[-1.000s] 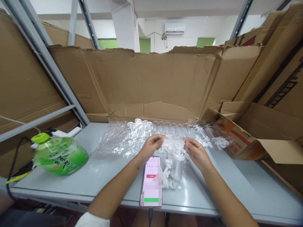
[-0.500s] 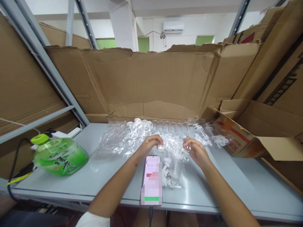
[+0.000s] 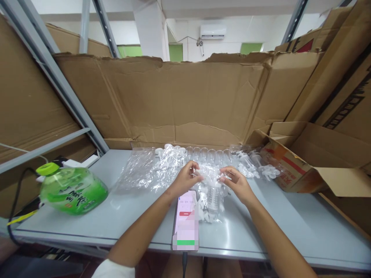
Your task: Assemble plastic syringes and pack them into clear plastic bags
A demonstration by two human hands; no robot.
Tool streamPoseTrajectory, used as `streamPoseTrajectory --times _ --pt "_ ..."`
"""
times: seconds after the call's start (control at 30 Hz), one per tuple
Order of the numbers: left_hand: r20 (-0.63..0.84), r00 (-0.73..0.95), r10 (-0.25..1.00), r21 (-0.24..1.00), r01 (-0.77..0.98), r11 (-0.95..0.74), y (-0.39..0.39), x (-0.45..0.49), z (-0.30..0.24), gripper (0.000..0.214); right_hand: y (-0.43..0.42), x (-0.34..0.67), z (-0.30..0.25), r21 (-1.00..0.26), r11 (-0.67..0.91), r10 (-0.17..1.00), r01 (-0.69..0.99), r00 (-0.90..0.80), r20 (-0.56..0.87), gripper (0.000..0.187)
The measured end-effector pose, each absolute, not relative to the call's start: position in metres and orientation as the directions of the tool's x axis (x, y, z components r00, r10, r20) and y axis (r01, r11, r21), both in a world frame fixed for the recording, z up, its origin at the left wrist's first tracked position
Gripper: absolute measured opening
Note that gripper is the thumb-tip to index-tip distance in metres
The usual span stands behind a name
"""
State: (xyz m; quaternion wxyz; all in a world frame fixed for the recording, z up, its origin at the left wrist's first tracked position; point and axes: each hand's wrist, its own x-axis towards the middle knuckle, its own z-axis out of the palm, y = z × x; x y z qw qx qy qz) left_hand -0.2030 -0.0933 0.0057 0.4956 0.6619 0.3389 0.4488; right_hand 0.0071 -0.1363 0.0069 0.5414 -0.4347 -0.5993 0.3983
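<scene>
Pinching a clear plastic bag [image 3: 210, 175] of white plastic fittings [image 3: 204, 210] on the grey desk [image 3: 87, 227], the left hand [image 3: 185, 179] and right hand [image 3: 236, 185] close their fingers [image 3: 197, 177] on its film — light, soft and slippery, so likely best held at the gathered top, not by the stiffer contents.

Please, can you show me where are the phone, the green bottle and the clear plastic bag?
Phone [image 3: 185, 204]: head view, on its screen.
Green bottle [image 3: 72, 191]: head view, on its body.
Clear plastic bag [image 3: 136, 170]: head view, on its flat left part.
</scene>
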Motion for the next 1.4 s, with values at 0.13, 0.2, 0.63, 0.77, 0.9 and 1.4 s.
streamPoseTrajectory --times 0.13,0.2,0.63,0.77,0.9,1.4 --pt "0.164 0.347 0.924 0.983 -0.130 -0.126 -0.092 -0.205 0.004 0.079 -0.136 0.009 0.005 -0.919 0.363 0.930 0.153 -0.002 0.367 0.019" --pt "0.059 0.428 0.902 0.988 -0.152 0.007 -0.094 -0.206 0.004 0.087 -0.136 0.009 0.006 -0.905 0.381 0.921 0.189 0.004 0.389 0.019" --pt "-0.002 0.474 0.880 0.998 -0.053 0.031 -0.103 -0.195 0.007 0.042 -0.141 0.004 0.013 -0.972 0.237 0.971 0.008 -0.018 0.237 0.068" --pt "0.080 0.377 0.923 0.994 -0.102 -0.045 -0.108 -0.192 0.010 0.033 -0.141 -0.001 0.007 -0.995 0.083 0.992 -0.051 -0.089 0.087 0.050" --pt "0.099 0.406 0.908 0.979 -0.203 -0.016 -0.109 -0.190 0.011 0.028 -0.140 -0.002 0.003 -0.988 0.093 0.989 -0.127 -0.098 0.106 0.029" --pt "0.064 0.434 0.899 0.969 -0.243 0.048 -0.101 -0.191 0.001 0.029 -0.139 -0.005 0.004 -0.974 0.129 0.988 -0.186 0.103 0.111 0.019"
